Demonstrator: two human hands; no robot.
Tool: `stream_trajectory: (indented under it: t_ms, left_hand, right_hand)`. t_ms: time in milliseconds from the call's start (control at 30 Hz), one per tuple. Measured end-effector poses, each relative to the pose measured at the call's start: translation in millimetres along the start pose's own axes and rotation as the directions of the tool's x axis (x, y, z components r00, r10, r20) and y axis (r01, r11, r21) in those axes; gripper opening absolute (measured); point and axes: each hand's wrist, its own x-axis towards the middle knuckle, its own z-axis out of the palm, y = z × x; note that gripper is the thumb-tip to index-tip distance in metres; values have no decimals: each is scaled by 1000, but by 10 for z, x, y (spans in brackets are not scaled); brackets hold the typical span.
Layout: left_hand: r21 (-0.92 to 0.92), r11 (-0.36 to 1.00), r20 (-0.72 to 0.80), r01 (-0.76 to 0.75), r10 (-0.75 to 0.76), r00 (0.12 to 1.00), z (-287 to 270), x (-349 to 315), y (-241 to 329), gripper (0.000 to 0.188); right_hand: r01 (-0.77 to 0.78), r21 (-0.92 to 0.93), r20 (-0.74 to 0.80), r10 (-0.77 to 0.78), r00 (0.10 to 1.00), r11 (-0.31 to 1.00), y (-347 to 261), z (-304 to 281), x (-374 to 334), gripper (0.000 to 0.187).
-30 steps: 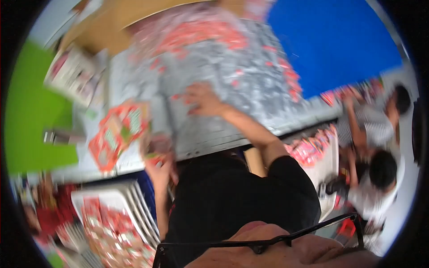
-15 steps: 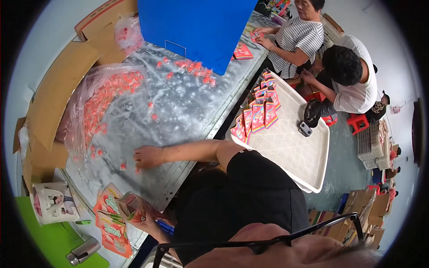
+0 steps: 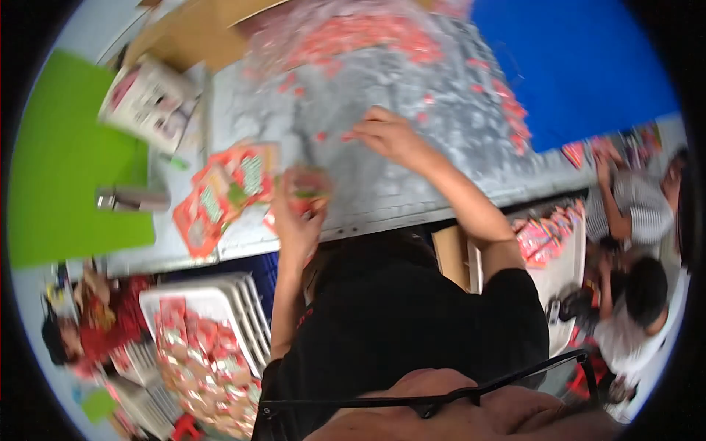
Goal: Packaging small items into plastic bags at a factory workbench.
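Observation:
My left hand (image 3: 296, 220) grips a clear-windowed red and green pouch (image 3: 307, 182) near the table's front edge; the picture is smeared there. Over the grey table (image 3: 382, 187), my right hand (image 3: 393, 138) is closed in a pinch, with a small red wrapped candy (image 3: 348, 137) at its fingertips. Another wrapped candy (image 3: 321, 137) lies just left of it. Beside my left hand, several flat red pouches (image 3: 209, 220) overlap on the table. A heap of red wrapped candies (image 3: 368, 37) sits in an open clear plastic bag (image 3: 268, 48) at the back.
A blue bin (image 3: 588, 73) stands at the back right, with loose candies along it. A white printed bag (image 3: 151, 103), a metal bottle (image 3: 132, 198) and a green mat (image 3: 51, 169) are at left. Filled pouches lie in trays (image 3: 246, 312) below. Two people (image 3: 636, 209) work at right.
My view has swung left, bringing the tray stack and another person into sight. My right hand has lifted from the tabletop with a candy pinched; my left keeps hold of the pouch.

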Motion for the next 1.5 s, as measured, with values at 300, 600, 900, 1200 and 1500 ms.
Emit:
stream_trajectory:
  t_ms: [300,600,900,1200,1500]
  left_hand:
    - [173,980,34,-95,91,995,22,0,252,93]
    - [-298,948,32,115,-110,993,6,126,543,97]
    - [-258,963,-151,82,-124,981,-14,124,300,95]
    - [-328,936,-179,127,-194,965,-181,5,353,93]
    - [-367,893,-140,262,-331,933,-268,-152,257,93]
  right_hand:
    - [273,-46,370,-237,898,961,-660,350,208,11]
    - [-139,524,95,105,990,840,-867,656,260,18]
    - [15,466,-8,-13,1000,885,-800,687,441,26]
    - [123,-427,-117,-190,975,896,1215,1687,1593,29]
    - [107,-107,182,-86,979,988,845,1413,527,29]
